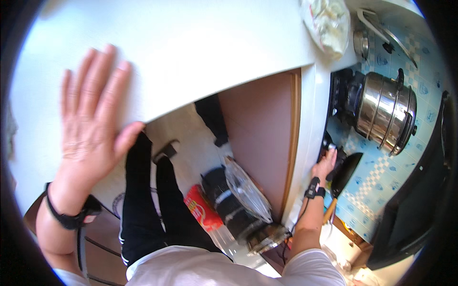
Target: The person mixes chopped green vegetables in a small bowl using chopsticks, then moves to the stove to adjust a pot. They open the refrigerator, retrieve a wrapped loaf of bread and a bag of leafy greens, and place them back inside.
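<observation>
My left hand [93, 103] is spread with its palm down over the white countertop [200, 46], near the front edge, and holds nothing. On the right, my right hand [325, 163] reaches to the front of a gas stove, its fingertips at a silver stove knob [331, 146]. Whether the fingers grip the knob is too small to tell. Beyond that hand stands a stacked stainless steel steamer pot [386, 112] on the stove. A black wok [349, 171] with a wooden handle lies close beside my right wrist.
A plastic bag [327, 28] with pale contents lies at the counter's right end, by a metal bowl [360, 44]. On the floor are a red package [203, 209], a dark stacked rack [229, 200] and a clear plastic bag [247, 189]. A black range hood [408, 203] borders the right.
</observation>
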A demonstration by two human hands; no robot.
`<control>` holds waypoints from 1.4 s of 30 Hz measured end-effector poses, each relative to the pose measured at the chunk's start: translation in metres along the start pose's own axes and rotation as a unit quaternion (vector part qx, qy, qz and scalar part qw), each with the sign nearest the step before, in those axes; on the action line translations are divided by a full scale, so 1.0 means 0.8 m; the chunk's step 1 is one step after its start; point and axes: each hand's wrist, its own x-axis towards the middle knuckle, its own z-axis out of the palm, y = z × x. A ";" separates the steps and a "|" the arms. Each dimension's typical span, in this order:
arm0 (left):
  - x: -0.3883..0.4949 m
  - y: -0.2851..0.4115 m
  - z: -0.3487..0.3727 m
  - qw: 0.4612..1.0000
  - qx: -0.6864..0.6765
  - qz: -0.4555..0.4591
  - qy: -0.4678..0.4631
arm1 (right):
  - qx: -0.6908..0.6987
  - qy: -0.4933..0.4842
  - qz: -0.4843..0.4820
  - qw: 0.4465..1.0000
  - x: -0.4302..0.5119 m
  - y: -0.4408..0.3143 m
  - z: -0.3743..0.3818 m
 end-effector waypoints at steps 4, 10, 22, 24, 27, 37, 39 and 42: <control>-0.005 0.003 -0.019 0.990 -0.138 -0.025 -0.003 | -0.066 0.003 -0.002 0.998 0.013 0.004 0.007; 0.001 0.001 -0.024 0.992 -0.128 -0.010 0.010 | -0.036 -0.023 0.033 0.999 -0.036 -0.041 0.025; -0.012 -0.004 -0.028 0.987 -0.154 0.005 0.052 | -0.117 -0.010 0.034 0.992 -0.169 -0.007 -0.050; -0.017 -0.009 -0.045 0.981 -0.189 0.014 0.040 | -0.154 -0.062 0.097 0.981 -0.197 -0.019 -0.057; -0.036 -0.016 -0.061 0.948 -0.308 -0.044 0.065 | -0.116 -0.173 0.210 0.955 -0.231 -0.032 -0.062; -0.238 -0.080 -0.155 0.837 -0.492 -0.240 -0.003 | -0.206 -0.454 0.306 0.811 -0.265 0.015 0.020; -0.290 -0.073 -0.171 0.800 -0.512 -0.310 0.041 | -0.230 -0.490 0.273 0.795 -0.258 0.023 0.048; -0.364 -0.061 -0.183 0.712 -0.594 -0.352 0.127 | -0.239 -0.520 0.241 0.784 -0.246 0.042 0.098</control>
